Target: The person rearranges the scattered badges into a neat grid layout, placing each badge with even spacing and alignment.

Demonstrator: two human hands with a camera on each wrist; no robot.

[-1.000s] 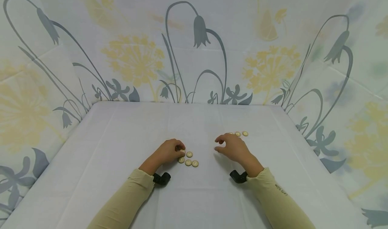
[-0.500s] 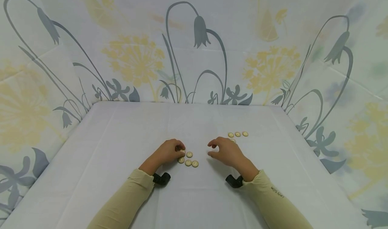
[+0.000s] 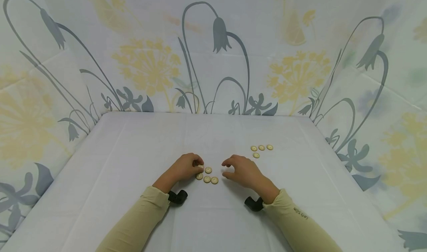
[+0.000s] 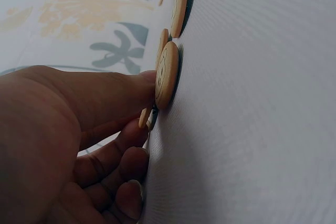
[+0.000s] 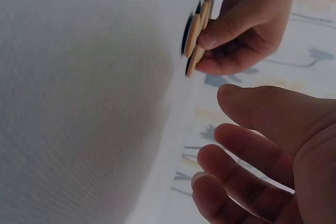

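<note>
My left hand (image 3: 184,166) lies low over the table, pinching a pale wooden button (image 4: 143,118) between thumb and fingers. That button is partly hidden by the fingers. Close around it, several round buttons lie flat on the cloth, among them one (image 3: 199,176) by the thumb, another (image 3: 208,170) just right of the fingertips and a third (image 3: 214,180) nearer me. My right hand (image 3: 244,170) hovers to the right of this group, thumb and fingers parted and loosely bent, holding nothing. In the right wrist view, a gap shows between its thumb (image 5: 252,103) and fingers.
Beyond my right hand lies a second group of buttons: a row ending in a button (image 3: 270,147) at the right, with a single button (image 3: 256,155) below it. A white cloth (image 3: 150,133) covers the table. Flower-printed curtains (image 3: 213,70) rise behind and at both sides.
My right hand has moved left and toward me, away from the far group of buttons, uncovering the button below the row. The left hand has stayed in place with its button.
</note>
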